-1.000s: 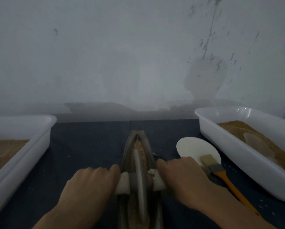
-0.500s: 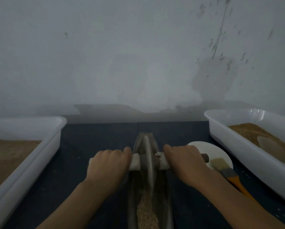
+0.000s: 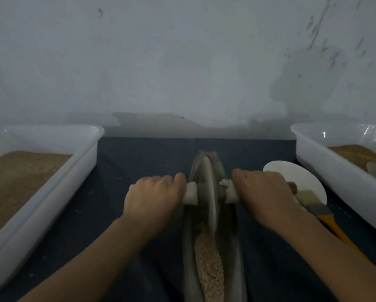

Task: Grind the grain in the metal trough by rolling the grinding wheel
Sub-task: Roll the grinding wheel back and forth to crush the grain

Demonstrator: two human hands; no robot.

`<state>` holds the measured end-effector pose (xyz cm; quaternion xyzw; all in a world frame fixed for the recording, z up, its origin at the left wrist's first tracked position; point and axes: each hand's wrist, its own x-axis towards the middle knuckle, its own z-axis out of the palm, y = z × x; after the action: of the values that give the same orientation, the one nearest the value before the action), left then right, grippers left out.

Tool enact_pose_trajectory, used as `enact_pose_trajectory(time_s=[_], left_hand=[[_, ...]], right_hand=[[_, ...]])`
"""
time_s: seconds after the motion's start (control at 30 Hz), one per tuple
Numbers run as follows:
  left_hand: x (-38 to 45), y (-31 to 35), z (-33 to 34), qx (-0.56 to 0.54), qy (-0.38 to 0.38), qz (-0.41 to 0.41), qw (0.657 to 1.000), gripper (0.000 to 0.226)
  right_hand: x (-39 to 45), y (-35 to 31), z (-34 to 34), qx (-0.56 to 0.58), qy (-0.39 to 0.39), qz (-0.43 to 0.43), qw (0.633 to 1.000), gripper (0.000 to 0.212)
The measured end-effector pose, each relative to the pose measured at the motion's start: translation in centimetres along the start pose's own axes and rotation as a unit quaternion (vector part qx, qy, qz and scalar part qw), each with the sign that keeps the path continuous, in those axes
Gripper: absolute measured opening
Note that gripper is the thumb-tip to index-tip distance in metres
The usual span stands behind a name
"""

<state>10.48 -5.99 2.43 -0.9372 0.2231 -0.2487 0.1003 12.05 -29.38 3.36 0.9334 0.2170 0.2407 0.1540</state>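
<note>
A narrow boat-shaped metal trough (image 3: 237,253) runs away from me down the middle of the dark table. Tan crushed grain (image 3: 209,264) lies in its near half. The grinding wheel (image 3: 210,192), a thin pale disc, stands upright in the trough's far part. Its axle handle sticks out to both sides, wrapped in white. My left hand (image 3: 154,199) grips the left end of the handle. My right hand (image 3: 263,192) grips the right end; a brown tip of the handle shows past it.
A white tray (image 3: 52,188) holding brown ground material stands at the left. Another white tray (image 3: 326,168) with brown material stands at the right. Between the trough and the right tray lie a white round plate (image 3: 291,175) and an orange-handled brush (image 3: 320,210). A wall rises behind.
Both hands pushed the wheel away from me along the trough, from its near part to its far part. Grain that was ahead of the wheel now lies behind it.
</note>
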Motion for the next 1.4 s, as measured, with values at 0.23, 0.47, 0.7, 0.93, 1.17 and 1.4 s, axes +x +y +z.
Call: enact_pose_trajectory(time_s=[0.23,0.47,0.7,0.93,1.17,1.4], left_hand=[[-0.1,0.2,0.0,-0.007,-0.007,-0.012,1.0,0.048],[-4.5,1.2,-3.1,-0.035,-0.018,0.053,0.998,0.057],[1.7,-0.4,1.4,0.03,0.001,-0.049,0.998,0.042],[0.6,0.4,-0.7,0.017,-0.023,-0.023,0.999,0.044],[-4.8,1.3,-3.3,-0.035,-0.083,0.024,0.996,0.062],[1.3,0.6,0.1,0.039,-0.017,-0.051,0.998,0.035]], right_hand=[[-1.3,-0.2,-1.2,0.04,-0.074,0.035,0.996,0.026],[-6.5,-1.6,-1.9,0.086,0.004,-0.009,0.996,0.065],[1.5,0.4,0.1,-0.008,-0.027,0.036,0.999,0.034],[-1.3,-0.2,-0.7,0.058,-0.066,0.052,0.995,0.036],[-6.0,-1.8,-2.8,0.07,0.015,-0.011,0.997,0.063],[0.7,0.6,1.0,0.019,-0.037,0.037,0.998,0.038]])
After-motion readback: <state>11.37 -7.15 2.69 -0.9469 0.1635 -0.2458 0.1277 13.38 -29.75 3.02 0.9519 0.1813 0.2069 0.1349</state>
